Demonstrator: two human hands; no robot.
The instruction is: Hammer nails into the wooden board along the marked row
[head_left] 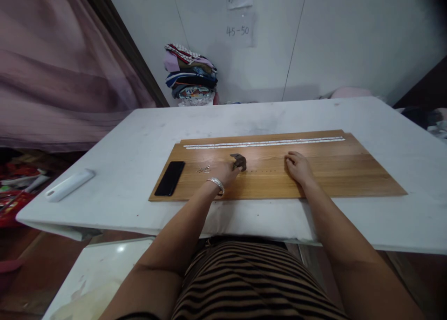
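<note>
A wooden board [335,175] lies on a white table [132,143]. My left hand [226,173], with a silver bracelet at the wrist, is closed round a small dark object [239,160] that looks like a hammer head resting on the board. A row of tiny dark dots [261,171] runs to the right of it. My right hand [297,167] rests on the board with its fingers curled under; whether they hold anything is hidden. A few small nails [203,170] lie just left of my left hand.
A black phone [170,178] lies at the board's left end. A long silver strip [263,143] runs along the board's far edge. A white handled tool [70,185] lies on the table at left. Folded clothes [191,75] are stacked by the wall.
</note>
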